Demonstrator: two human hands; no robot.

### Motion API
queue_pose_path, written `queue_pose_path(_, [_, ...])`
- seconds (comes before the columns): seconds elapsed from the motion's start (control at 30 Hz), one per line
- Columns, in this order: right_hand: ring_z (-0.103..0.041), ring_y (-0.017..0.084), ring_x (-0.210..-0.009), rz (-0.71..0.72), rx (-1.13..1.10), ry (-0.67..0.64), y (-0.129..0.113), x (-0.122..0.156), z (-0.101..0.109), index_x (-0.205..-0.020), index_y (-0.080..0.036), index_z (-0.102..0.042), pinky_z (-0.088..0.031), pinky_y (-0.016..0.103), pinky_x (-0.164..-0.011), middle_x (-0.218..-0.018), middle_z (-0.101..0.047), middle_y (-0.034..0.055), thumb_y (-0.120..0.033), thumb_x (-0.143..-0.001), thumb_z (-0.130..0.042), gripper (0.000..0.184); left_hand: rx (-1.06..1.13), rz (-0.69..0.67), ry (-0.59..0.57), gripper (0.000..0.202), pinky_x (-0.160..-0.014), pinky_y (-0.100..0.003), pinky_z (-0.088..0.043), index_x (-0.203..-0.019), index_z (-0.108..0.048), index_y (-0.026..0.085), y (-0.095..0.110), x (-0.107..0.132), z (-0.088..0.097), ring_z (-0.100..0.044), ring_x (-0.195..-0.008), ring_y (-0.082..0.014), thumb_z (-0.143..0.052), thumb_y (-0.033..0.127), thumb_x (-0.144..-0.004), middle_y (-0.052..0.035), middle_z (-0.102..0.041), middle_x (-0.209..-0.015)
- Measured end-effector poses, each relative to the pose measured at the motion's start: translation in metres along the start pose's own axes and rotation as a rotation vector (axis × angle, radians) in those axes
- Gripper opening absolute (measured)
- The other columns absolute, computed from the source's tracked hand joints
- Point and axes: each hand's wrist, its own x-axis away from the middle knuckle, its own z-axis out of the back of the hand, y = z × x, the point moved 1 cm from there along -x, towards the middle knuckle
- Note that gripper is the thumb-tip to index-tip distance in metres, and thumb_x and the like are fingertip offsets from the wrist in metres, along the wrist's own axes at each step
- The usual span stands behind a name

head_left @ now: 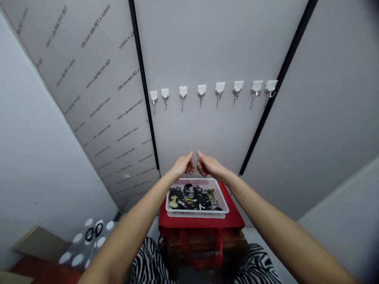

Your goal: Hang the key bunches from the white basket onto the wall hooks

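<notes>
A: Far left first: a cluster of round white caps (77,260), with a pair of black loops (89,234) lying over them, well apart from the action.

B: Now in to the left hand (186,165), out at the end of a forearm slanting inward! Fingers curled in, thumb pointing forward. Anything pinched in there?

A: Cannot tell; it's blurred, and no object shows. Where's the basket from those fingers?

B: Below them and back toward the body! It's a shallow white plastic basket (197,213) with pierced sides, long axis running left to right, set on a red fabric bag (171,221). Inside sits a jumble of small, mostly black pieces (191,197), with flecks of yellow-green and metal.

A: And beyond the hands?

B: A row of eight white-backed metal hooks (201,90), strung left to right across a pale flat panel (201,130).

A: Then the right hand (206,165), close to a mirror of its partner: forearm slanting in, fingers curled, thumb forward. Holding something?

B: Cannot tell there either! The thumbs nearly meet, a slim gap between, both hands above the basket's far rim. Neither is clearly nearer.
</notes>
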Motion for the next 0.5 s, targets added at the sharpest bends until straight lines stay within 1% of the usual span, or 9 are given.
queue_pose_path(0.07, [-0.031, 0.005, -0.032, -0.050, 0.183, 0.036, 0.040, 0.001, -0.011, -0.045, -0.015, -0.039, -0.023, 0.018, -0.034, -0.035, -0.036, -0.0045, -0.052, -0.063, -0.036, 0.041, -0.331, -0.016, 0.130, 0.034, -0.049, -0.022, -0.032, -0.050, -0.046, 0.014, -0.043, 0.012, 0.004, -0.043, -0.047, -0.0093, -0.037, 0.044, -0.063, 0.0004, -0.046, -0.046])
queue_pose_path(0.1, [-0.033, 0.005, -0.034, -0.057, 0.269, 0.029, 0.058, 0.002, -0.017, -0.046, -0.015, -0.042, -0.024, 0.018, -0.035, -0.037, -0.039, -0.0039, -0.048, -0.062, -0.040, 0.037, -0.463, -0.020, 0.185, 0.027, -0.053, -0.023, -0.033, -0.054, -0.048, 0.014, -0.062, 0.018, 0.006, -0.044, -0.052, -0.0106, -0.041, 0.038, -0.062, -0.0004, -0.049, -0.051])
queue_pose_path(0.17, [-0.039, 0.007, -0.041, -0.033, 0.431, -0.002, 0.085, 0.005, -0.028, -0.051, -0.014, -0.048, -0.027, 0.019, -0.040, -0.044, -0.046, -0.0018, -0.041, -0.061, -0.044, 0.029, -0.620, -0.040, 0.248, 0.016, -0.061, -0.025, -0.034, -0.061, -0.051, 0.014, -0.093, 0.032, 0.011, -0.046, -0.063, -0.0126, -0.041, 0.027, -0.063, -0.0025, -0.053, -0.063])
queue_pose_path(0.2, [-0.044, 0.008, -0.047, -0.003, 0.521, -0.002, 0.093, 0.007, -0.033, -0.055, -0.014, -0.052, -0.029, 0.019, -0.044, -0.051, -0.051, -0.0002, -0.039, -0.061, -0.046, 0.026, -0.661, -0.070, 0.260, 0.014, -0.065, -0.025, -0.034, -0.066, -0.052, 0.015, -0.104, 0.039, 0.012, -0.046, -0.069, -0.0133, -0.040, 0.024, -0.063, -0.0035, -0.054, -0.070])
queue_pose_path(0.27, [-0.049, 0.013, -0.061, 0.059, 0.709, 0.031, 0.101, 0.010, -0.040, -0.067, -0.017, -0.056, -0.032, 0.021, -0.052, -0.066, -0.057, 0.0022, -0.037, -0.058, -0.048, 0.023, -0.717, -0.153, 0.253, 0.016, -0.073, -0.026, -0.033, -0.074, -0.051, 0.016, -0.118, 0.049, 0.012, -0.044, -0.080, -0.0143, -0.040, 0.018, -0.063, -0.0045, -0.053, -0.082])
queue_pose_path(0.33, [-0.049, 0.016, -0.071, 0.102, 0.866, 0.067, 0.103, 0.012, -0.044, -0.077, -0.020, -0.056, -0.033, 0.023, -0.058, -0.075, -0.058, 0.0031, -0.040, -0.057, -0.049, 0.029, -0.757, -0.220, 0.224, 0.022, -0.078, -0.028, -0.031, -0.082, -0.050, 0.017, -0.124, 0.054, 0.010, -0.041, -0.087, -0.0151, -0.041, 0.015, -0.062, -0.0043, -0.051, -0.089])
queue_pose_path(0.4, [-0.049, 0.017, -0.073, 0.102, 0.940, 0.068, 0.103, 0.013, -0.045, -0.082, -0.022, -0.055, -0.032, 0.023, -0.058, -0.075, -0.058, 0.0029, -0.042, -0.059, -0.047, 0.032, -0.776, -0.242, 0.200, 0.028, -0.080, -0.030, -0.029, -0.088, -0.048, 0.017, -0.126, 0.057, 0.009, -0.038, -0.091, -0.0158, -0.042, 0.014, -0.061, -0.0040, -0.049, -0.095])
queue_pose_path(0.5, [-0.049, 0.015, -0.069, 0.074, 0.957, 0.099, 0.106, 0.016, -0.044, -0.078, -0.022, -0.055, -0.031, 0.022, -0.056, -0.071, -0.057, 0.0022, -0.039, -0.064, -0.041, 0.026, -0.749, -0.271, 0.178, 0.032, -0.084, -0.030, -0.027, -0.093, -0.045, 0.017, -0.128, 0.060, 0.008, -0.035, -0.096, -0.0152, -0.042, 0.012, -0.061, -0.0043, -0.045, -0.101])
